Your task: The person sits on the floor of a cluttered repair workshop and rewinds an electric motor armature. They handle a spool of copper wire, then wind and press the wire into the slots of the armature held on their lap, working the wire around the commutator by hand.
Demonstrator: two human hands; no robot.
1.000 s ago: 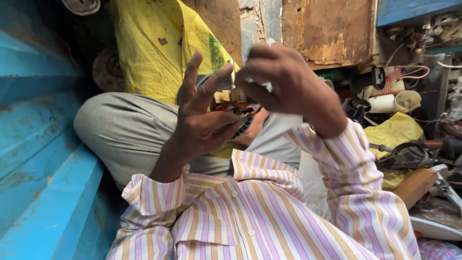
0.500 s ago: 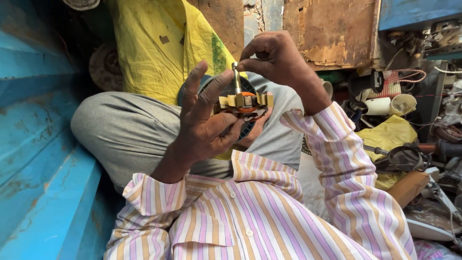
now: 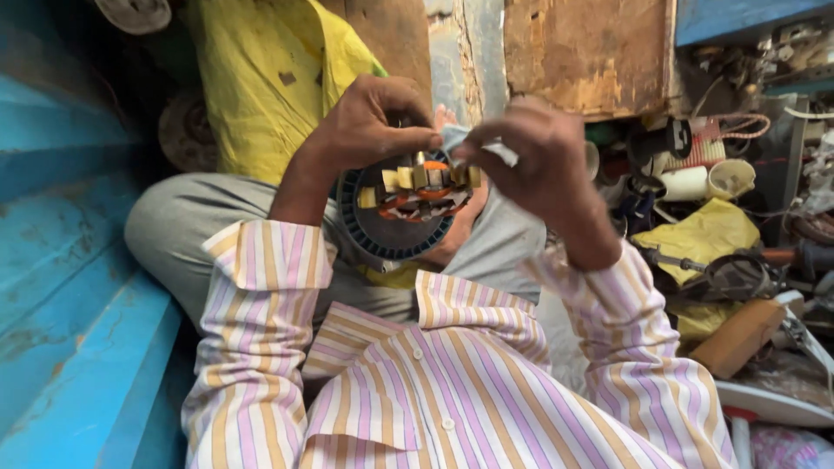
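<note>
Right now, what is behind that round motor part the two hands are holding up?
Behind the round motor part, the person's grey trouser legs show, with a yellow bag farther back. The left hand and right hand cover its upper edge; whatever lies directly behind it is hidden.

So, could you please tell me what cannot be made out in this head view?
- Right hand: motion-blurred; whatever its fingertips pinch is unclear.
- Motor part: its top is covered by the left hand; its lower edge is hidden by the striped shirt.
- Clutter on the right: small, overlapping, cut by the frame edge.
</note>
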